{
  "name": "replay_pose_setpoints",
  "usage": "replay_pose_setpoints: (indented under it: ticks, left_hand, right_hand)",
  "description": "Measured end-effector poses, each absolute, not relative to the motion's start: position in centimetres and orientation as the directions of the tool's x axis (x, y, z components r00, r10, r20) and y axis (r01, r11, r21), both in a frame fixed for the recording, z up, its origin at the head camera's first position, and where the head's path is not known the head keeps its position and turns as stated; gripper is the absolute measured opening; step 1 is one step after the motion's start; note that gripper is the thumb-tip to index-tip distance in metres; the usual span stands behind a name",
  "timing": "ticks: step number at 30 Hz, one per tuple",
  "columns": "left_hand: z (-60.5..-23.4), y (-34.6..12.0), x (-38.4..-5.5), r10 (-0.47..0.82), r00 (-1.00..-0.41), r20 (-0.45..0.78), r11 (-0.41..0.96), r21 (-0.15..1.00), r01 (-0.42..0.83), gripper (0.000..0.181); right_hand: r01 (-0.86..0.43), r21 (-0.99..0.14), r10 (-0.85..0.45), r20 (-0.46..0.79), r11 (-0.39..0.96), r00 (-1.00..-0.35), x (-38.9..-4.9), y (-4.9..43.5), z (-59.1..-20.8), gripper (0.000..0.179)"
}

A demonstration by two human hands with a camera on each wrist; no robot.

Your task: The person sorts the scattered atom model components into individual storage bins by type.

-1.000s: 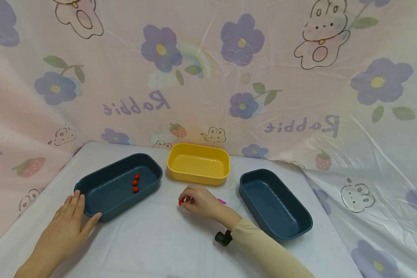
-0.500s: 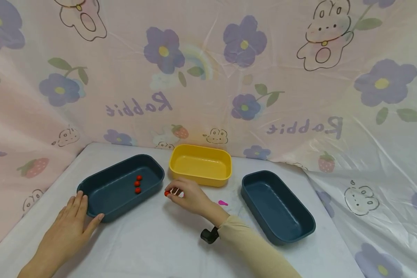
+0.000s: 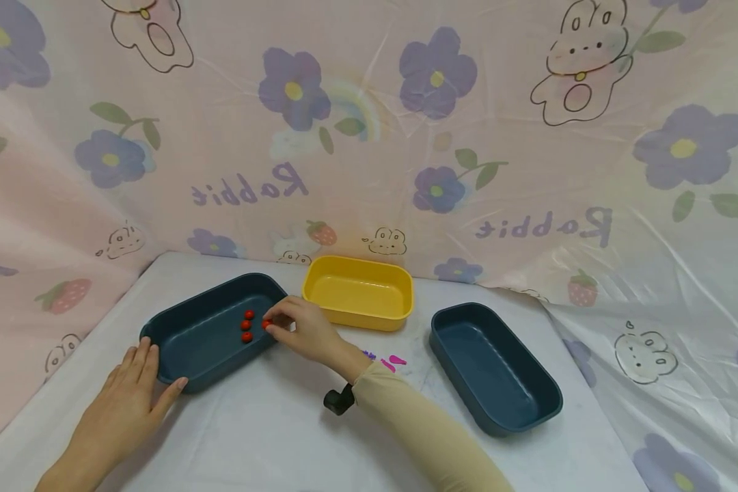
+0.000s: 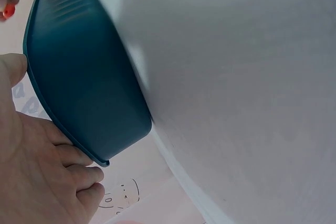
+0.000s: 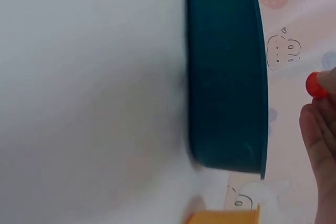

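Observation:
Between thumb and fingertips, my right hand [image 3: 310,333] pinches a small round red bead [image 5: 315,85] above the right-hand rim of the left dark blue tray [image 3: 187,342]. Inside that tray, 3 more red beads [image 3: 247,326] lie in a short row towards its right end. My left hand [image 3: 119,403] rests against the tray's near left corner, fingers extended and thumb spread along the rim. In the left wrist view the tray's outer wall [image 4: 84,72] stands beside the left fingers, and the held bead [image 4: 8,10] shows at the upper left.
A yellow tray [image 3: 359,292] stands at the back middle, and a second dark blue tray [image 3: 495,369] at the right. Small pink pieces [image 3: 397,359] and a purple piece [image 3: 368,354] lie on the white cloth between them. A printed curtain [image 3: 357,184] hangs behind.
My right hand has carried the red bead leftwards and away from me, from the cloth to over the left tray's rim. Pink and purple pieces came into view behind it. The left hand stays put.

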State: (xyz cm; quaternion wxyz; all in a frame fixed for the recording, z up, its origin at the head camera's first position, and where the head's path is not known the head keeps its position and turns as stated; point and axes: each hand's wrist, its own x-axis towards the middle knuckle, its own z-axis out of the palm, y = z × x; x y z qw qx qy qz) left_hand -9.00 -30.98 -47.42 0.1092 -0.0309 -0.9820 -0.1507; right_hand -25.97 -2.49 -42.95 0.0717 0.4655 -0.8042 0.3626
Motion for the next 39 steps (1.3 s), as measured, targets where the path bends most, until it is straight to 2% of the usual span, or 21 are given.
replay_pose_setpoints:
  ticks: [16, 27, 39]
  left_hand:
    - [-47.3, -30.8, -9.0, 0.028, -0.975, 0.219, 0.953, 0.288, 0.093, 0.086]
    - [-46.9, -31.0, -9.2, 0.014, -0.986, 0.168, 0.952, 0.298, 0.065, 0.088]
    - [-47.1, -31.0, -9.2, 0.021, -0.98, 0.199, 0.952, 0.296, 0.08, 0.087]
  right_hand:
    - [-0.72, -0.568, -0.705, 0.311, 0.4, -0.637, -27.5, -7.5, -43.8, 0.018]
    - [-0.72, -0.552, -0.737, 0.254, 0.421, -0.626, -27.5, -10.0, -44.4, 0.017]
    - [-0.71, -0.559, -0.727, 0.254, 0.428, -0.638, -27.4, -10.3, -44.7, 0.016]
